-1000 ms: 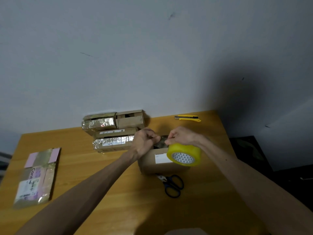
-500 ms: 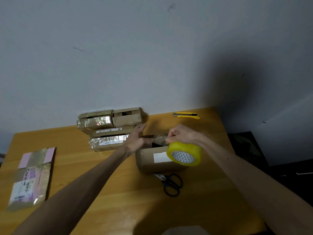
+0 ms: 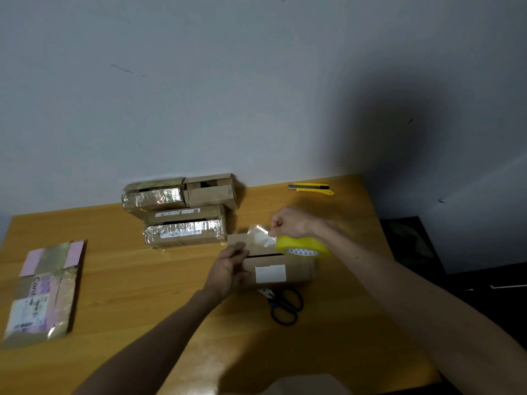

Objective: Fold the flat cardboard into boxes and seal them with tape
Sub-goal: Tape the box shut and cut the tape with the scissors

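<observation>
**Worktop** [image 3: 142, 280]: wooden, set against a pale wall [image 3: 228, 95].

**Cardboard box** [image 3: 296, 273]: the piece in work, brown, standing right of the worktop's centre. There is a white label [image 3: 270, 273] on its near wall. A dark gap shows along the top, between the near wall and the flap behind it.

**Clear tape strip** [image 3: 258, 233]: runs from the roll leftward over the top of the box. It is glossy and slightly crumpled.

**Tape roll** [image 3: 299, 244]: yellow, held above the right end of the box.

**Right hand** [image 3: 292, 223]: above the roll, gripping it, with the fingers curled tight into a fist. Exactly where they meet the roll or the strip cannot be told.

**Left hand** [image 3: 226, 270]: at the left end of the box. The fingers [image 3: 238, 249] are fairly straight and close together, lying against the box with their tips at the strip's left end. The hand is blurred.

**Scissors** [image 3: 285, 307]: dark handles, lying flat at the near side of the box. The blade tips are at its lower edge.

**Utility knife** [image 3: 312, 189]: yellow, far right by the wall, well apart from the box.

**Finished boxes** [image 3: 185, 220]: a small group against the wall, several wrapped in shiny tape. The nearest one is just beside the box in work.

**Flat cardboard** [image 3: 45, 289]: at the left edge of the worktop, lying flat, with pink patches, printing and tape on it.
</observation>
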